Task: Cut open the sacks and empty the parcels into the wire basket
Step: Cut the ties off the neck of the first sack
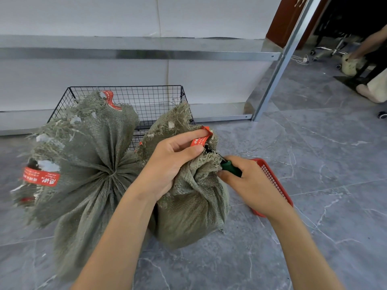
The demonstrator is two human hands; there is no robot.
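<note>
left forearm [117, 237]: bare, extending from the lower edge, angling up and to the right.
left hand [171, 164]: gripping the bunched neck of the sack [188, 210], back of hand facing up, lower fingers curling into the cloth.
left index finger [188, 136]: lying nearly straight along the red strip [199, 141]; thumb [192, 151] pressing just beneath it.
right forearm [303, 248]: bare, extending from the lower right, angling up and to the left.
right hand [251, 185]: wrapping around a green handle [231, 168], knuckles up, thumb tip pointing at the cloth.
spacing: hands sitting near each other, not touching.
</note>
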